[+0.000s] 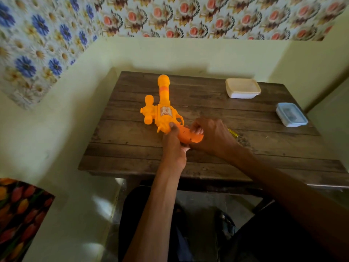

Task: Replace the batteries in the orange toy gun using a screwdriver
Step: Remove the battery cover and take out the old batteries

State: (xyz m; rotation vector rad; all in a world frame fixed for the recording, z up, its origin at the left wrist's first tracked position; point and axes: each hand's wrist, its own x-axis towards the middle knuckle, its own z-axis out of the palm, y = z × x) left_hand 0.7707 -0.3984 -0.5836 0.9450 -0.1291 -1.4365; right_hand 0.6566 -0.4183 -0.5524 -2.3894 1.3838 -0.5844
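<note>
1. Setup: a dark plank-top wooden table (207, 163) pushed into a corner, with pale yellow wall behind it and loud floral wallpaper (207, 16) above. Two lidded plastic tubs sit on the far right, a white tub (242, 87) and a blue tub (291, 114), well apart from the action.
2. The orange toy gun (164, 112) lies flat on the table, left of middle, barrel pointing away from the person and the handle (190, 137) toward them.
3. The left hand (174, 146) is wrapped round the gun where the handle meets the body, thumb on top and fingers curled under, pinning it down.
4. The right hand (213, 137) has its fingers curled onto the handle from the other side, fingertips pressed to the plastic.
5. A thin yellow thing pokes out just beyond the right hand, likely the screwdriver (233, 133). Can't tell if it's lying loose on the table or tucked in that hand.
6. My read: this is the battery cover stage, feeling for the cover or the screw on the handle. No batteries in view, and I can't see whether the cover is on or off.
7. Next move probably needs the left hand to keep the gun from rolling while the right gets the driver tip square on the screw. It's small, so watch for slipping.
</note>
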